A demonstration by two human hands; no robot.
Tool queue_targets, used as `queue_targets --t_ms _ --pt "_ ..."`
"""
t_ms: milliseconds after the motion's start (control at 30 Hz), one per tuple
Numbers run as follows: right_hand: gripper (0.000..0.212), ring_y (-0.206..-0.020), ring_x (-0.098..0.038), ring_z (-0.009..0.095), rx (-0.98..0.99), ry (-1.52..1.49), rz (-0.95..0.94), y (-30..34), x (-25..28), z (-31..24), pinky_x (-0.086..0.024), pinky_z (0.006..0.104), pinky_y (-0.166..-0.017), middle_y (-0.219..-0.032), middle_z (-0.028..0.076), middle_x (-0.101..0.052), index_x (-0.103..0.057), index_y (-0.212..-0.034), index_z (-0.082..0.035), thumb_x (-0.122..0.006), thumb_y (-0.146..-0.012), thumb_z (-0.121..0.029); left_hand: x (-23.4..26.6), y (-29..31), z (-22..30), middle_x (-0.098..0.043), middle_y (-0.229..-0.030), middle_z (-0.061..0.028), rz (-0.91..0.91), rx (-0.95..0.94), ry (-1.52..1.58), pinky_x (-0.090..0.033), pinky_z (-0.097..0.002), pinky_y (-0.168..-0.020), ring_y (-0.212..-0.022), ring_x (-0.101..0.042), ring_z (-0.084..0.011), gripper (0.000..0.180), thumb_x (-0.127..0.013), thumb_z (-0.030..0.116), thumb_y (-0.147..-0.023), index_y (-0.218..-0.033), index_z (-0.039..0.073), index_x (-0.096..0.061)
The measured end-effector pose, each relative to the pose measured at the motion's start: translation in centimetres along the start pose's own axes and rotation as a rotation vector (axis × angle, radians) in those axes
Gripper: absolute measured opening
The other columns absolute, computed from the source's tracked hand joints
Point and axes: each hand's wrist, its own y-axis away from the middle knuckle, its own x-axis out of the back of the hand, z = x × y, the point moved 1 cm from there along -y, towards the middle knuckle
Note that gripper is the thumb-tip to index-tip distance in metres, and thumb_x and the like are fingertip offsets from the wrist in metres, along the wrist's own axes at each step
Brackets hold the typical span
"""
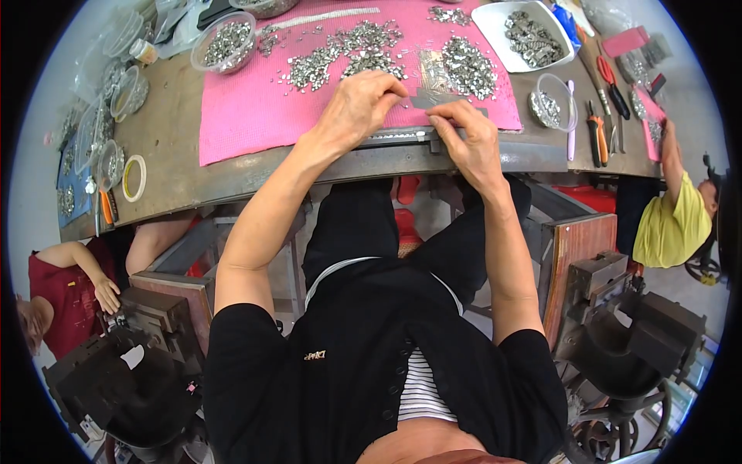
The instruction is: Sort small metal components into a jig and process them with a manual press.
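A long, narrow, dark metal bar with a silvery row [398, 138] is seen at six o'clock from the fingertips of the left hand [359, 104], aligned nine-to-three, its three-o'clock end nearest the right hand [473, 145], both hands' fingers being bunched, though whether anything is gripped cannot be told

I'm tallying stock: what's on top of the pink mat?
Piles of small silvery pieces, a pale strip and a flat grey piece show on the pink mat. What lies beneath the piles, left hand and right hand is covered and cannot be seen.
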Motion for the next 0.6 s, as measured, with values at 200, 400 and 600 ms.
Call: queue_targets --t_ms 200,400,600 --pt "0.009 -0.075 -0.065 0.03 0.01 0.01 -0.075 -2.8 -1.1 1.0 -0.051 0.0398 -0.07 -0.083 0.012 -0.066 -0.076 -0.096 -0.005 -0.071 -0.089 -0.008 1.4 2.0 -0.6 -0.067 -0.089 -0.0122 -0.08 0.006 -0.151 -0.053 -0.0393 -0.079 -0.088 -0.066 -0.0297 0.009 -0.069 0.004 -0.088 -0.096 0.003 -0.073" --pt "0.01 -0.08 -0.064 0.031 0.14 0.132 -0.274 -4.6 -2.0 1.3 -0.05 0.0406 -0.072 -0.087 0.013 -0.065 -0.073 -0.095 -0.002 -0.072 -0.088 -0.009 1.2 2.4 -0.5 -0.062 -0.086 -0.0115 -0.071 -0.019 -0.173 -0.051 -0.041 -0.079 -0.088 -0.062 -0.0302 0.008 -0.07 0.005 -0.087 -0.095 0.005 -0.073" --pt "0.009 -0.083 -0.063 0.034 0.087 -0.038 -0.175 -2.2 -0.8 -0.1 -0.049 0.0418 -0.076 -0.088 0.014 -0.063 -0.066 -0.092 0.001 -0.068 -0.09 -0.007 0.8 2.7 -0.1 -0.064 -0.086 -0.0101 -0.001 0.101 -0.197 -0.048 -0.0416 -0.08 -0.089 -0.062 -0.0299 0.01 -0.073 0.01 -0.087 -0.096 0.005 -0.073"
